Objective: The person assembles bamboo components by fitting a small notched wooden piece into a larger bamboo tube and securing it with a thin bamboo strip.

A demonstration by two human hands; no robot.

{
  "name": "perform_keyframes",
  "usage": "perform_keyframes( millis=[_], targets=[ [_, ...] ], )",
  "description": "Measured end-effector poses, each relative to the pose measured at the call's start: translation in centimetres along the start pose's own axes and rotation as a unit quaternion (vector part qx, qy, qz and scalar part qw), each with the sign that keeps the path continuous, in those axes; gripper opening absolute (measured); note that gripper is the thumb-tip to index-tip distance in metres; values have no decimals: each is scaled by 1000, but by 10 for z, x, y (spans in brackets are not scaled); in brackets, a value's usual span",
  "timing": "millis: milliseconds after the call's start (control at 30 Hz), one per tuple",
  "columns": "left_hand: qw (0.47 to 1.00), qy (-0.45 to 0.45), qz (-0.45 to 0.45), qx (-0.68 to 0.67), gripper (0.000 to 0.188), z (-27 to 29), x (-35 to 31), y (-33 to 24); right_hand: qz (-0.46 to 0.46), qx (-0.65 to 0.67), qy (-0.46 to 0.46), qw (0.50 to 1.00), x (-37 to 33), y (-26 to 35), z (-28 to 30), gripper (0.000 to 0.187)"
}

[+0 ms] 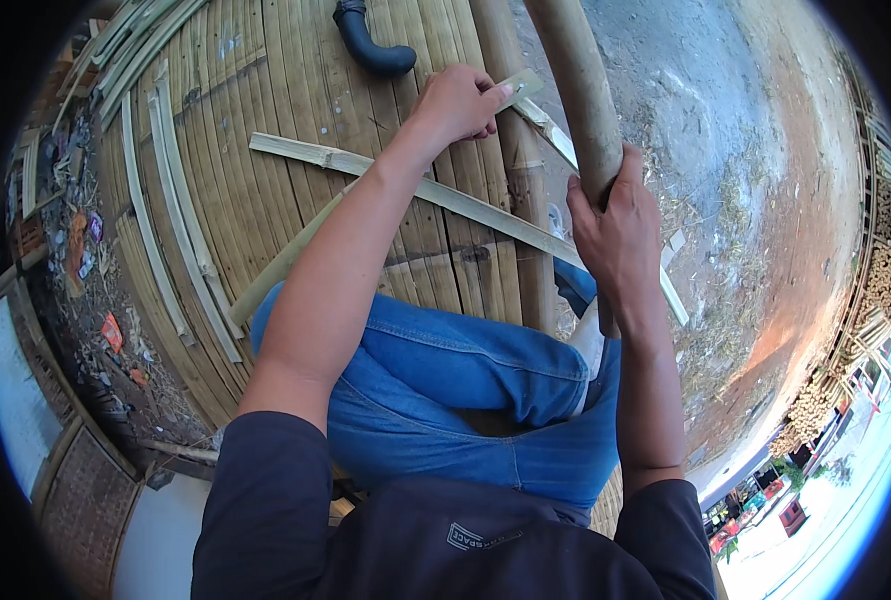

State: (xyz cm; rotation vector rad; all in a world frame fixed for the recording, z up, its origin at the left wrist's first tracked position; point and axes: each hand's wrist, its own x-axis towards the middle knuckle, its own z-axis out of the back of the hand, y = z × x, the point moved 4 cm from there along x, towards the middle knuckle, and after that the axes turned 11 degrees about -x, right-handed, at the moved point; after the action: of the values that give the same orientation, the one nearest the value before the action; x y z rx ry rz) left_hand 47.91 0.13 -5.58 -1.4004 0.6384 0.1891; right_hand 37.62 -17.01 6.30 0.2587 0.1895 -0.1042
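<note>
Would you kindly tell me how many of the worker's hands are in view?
2: the left hand pinches the end of a bamboo strip, and the right hand grips a thick brown pole. Neither is hidden, though some fingertips are.

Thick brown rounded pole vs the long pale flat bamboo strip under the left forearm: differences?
The thick brown rounded pole is darker and broader than the long pale flat bamboo strip. The right hand grips the pole; the strip passes beneath the left forearm. Both are elongated.
</note>
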Motion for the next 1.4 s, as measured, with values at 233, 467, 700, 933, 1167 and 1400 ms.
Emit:
perform_keyframes(
  millis=[233,467,700,933,1167,1400],
  targets=[
    [1000,-2,-11,2,37,-1,-1,3,-17,8,-9,1000,-6,11,3,43],
    [1000,-17,-4,-17,34,3,-1,4,-24,16,2,1000,-8,17,-6,40],
    [999,-7,-28,20,38,4,4,5,-27,-54,75,995,-2,11,-23,44],
    [1000,-2,-16,-16,38,1,1,0,-43,0,-19,999,-4,13,-10,46],
    [999,6,-25,29,37,0,3,6,-24,-38,3,999,-8,13,-13,39],
    [999,1,-16,38,39,2,-2,3,-4,-81,54,995,-1,18,-22,39]
  ],
)
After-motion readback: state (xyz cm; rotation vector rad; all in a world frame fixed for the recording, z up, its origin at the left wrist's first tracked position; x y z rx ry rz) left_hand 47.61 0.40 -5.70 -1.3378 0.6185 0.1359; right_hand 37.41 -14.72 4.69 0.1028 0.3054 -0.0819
